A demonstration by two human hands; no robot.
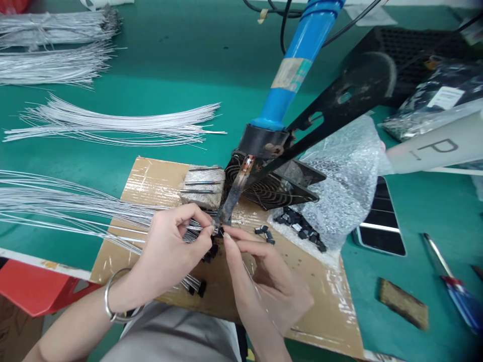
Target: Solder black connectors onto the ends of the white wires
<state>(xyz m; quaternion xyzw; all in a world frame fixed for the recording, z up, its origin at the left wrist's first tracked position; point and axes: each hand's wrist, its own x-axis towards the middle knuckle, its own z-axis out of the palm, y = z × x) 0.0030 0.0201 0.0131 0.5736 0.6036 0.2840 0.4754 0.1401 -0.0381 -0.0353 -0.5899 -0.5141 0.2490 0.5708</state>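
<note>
My left hand (177, 251), with a metal bangle at the wrist, pinches a thin cable close to its end. That end lies just under the tip of a blue-handled soldering iron (298, 70), which is fixed pointing down. Facing it, my right hand (267, 286) has thumb and forefinger closed on a fine solder wire (269, 318) that trails over the palm. The fingertips of both hands nearly meet at the iron's tip, and they partly hide the joint. Several grey cables (128, 213) run in from the left, some with black connectors (202, 288) below my left hand.
A cardboard sheet (317, 311) covers the work spot. On it are a block with metal pins (202, 188), a black fan (260, 186) and small black parts (302, 229) by bubble wrap (343, 176). Rightward lie a phone (381, 218) and a brush (451, 281). Cable bundles (124, 120) lie left.
</note>
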